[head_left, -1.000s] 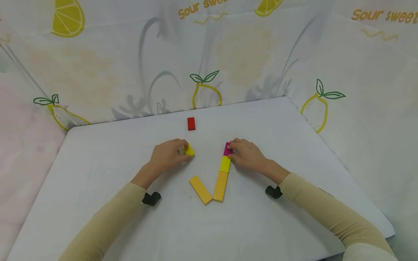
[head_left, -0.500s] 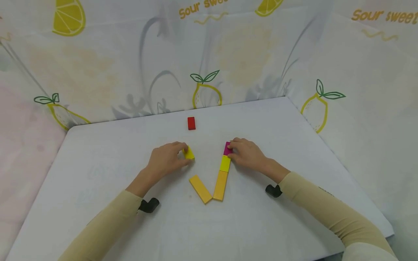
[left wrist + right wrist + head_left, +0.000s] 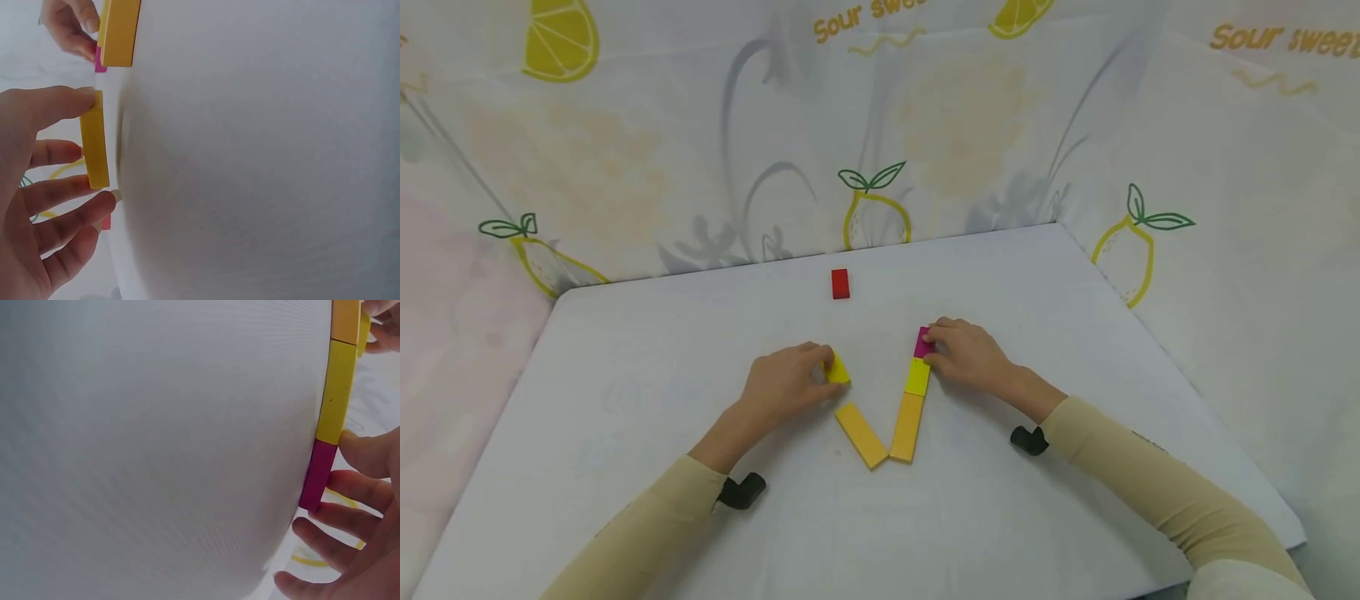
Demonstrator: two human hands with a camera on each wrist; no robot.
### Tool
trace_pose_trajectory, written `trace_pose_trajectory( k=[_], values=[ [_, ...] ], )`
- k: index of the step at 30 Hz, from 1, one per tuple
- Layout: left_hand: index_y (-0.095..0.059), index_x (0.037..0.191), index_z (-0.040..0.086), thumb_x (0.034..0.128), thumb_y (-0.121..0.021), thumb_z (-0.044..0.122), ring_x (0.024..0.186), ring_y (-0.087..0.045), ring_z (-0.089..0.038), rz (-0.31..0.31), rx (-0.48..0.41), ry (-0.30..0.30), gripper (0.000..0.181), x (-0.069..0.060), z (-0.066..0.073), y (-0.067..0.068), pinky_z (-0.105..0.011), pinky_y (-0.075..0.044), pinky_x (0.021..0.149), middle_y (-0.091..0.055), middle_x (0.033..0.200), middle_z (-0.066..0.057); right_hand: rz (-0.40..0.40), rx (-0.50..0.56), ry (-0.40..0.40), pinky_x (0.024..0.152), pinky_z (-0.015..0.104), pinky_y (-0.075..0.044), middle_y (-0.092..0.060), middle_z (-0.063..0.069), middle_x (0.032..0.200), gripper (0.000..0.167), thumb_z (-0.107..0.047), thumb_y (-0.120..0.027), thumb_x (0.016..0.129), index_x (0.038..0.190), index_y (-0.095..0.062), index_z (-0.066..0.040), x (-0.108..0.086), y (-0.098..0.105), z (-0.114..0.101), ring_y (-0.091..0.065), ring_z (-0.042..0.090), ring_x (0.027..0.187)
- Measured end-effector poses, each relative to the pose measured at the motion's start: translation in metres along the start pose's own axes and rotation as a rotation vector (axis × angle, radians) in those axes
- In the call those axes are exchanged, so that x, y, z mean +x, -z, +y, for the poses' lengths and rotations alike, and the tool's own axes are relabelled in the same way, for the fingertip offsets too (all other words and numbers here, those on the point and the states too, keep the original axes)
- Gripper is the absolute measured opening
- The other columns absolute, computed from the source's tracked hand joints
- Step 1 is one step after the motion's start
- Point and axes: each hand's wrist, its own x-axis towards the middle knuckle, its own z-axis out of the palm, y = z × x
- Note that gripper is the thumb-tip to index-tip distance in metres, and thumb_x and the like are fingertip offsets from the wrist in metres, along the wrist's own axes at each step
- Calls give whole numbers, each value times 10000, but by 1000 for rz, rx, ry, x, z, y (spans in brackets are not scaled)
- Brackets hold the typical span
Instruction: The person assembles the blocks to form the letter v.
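My left hand (image 3: pixel 786 382) pinches a short yellow block (image 3: pixel 837 369) between thumb and fingers; the left wrist view shows the thumb at one end and a finger at the other. The block is just beyond the upper end of a long orange block (image 3: pixel 861 436) that lies slanted. My right hand (image 3: pixel 970 354) holds a magenta block (image 3: pixel 922 342), its thumb near the joint with another yellow block (image 3: pixel 337 392) and its fingers at the side and far end. Magenta, yellow and a second long orange block (image 3: pixel 907 427) form one row. The two orange blocks nearly meet at their lower ends, like a V.
A red block (image 3: pixel 840 283) lies near the back of the white table (image 3: pixel 647 358). Behind the table hangs a lemon-print cloth (image 3: pixel 955 150). A black wrist piece (image 3: pixel 742 491) juts out by the left sleeve, and another black piece (image 3: pixel 1028 440) by the right.
My left hand has moved nearer to me with the yellow block, closing most of the distance to the slanted orange block. The right hand and the row beside it have stayed put.
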Motion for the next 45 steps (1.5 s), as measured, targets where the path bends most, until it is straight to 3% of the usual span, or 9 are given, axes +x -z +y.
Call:
trace_pose_trajectory(
  k=[9, 27, 45],
  values=[
    [-654, 1036, 234, 836, -743, 482, 705, -555, -138, 22, 5, -20, 330, -5, 3, -2, -234, -412, 537, -721, 1078, 19, -1, -8, -3, 898, 391, -545, -681, 73, 1196, 337, -244, -715, 910, 1198, -693, -72, -2, 2, -1, -628, 249, 1016],
    [-666, 1003, 238, 819, -765, 483, 867, -634, -177, 62, 23, -28, 321, -18, 3, -5, -254, -452, 576, -715, 1161, 6, 2, 3, -1, 924, 397, -543, -673, 74, 1218, 336, -244, -713, 912, 1198, -691, -70, 0, -3, 1, -623, 252, 1044],
    [-661, 970, 244, 849, -742, 469, 929, -636, -180, 86, 14, -36, 269, -20, 2, -8, -278, -479, 594, -702, 1145, 27, -16, 14, -12, 950, 403, -536, -665, 79, 1241, 341, -240, -705, 917, 1211, -683, -68, 0, -2, 1, -614, 252, 1065]
  ],
)
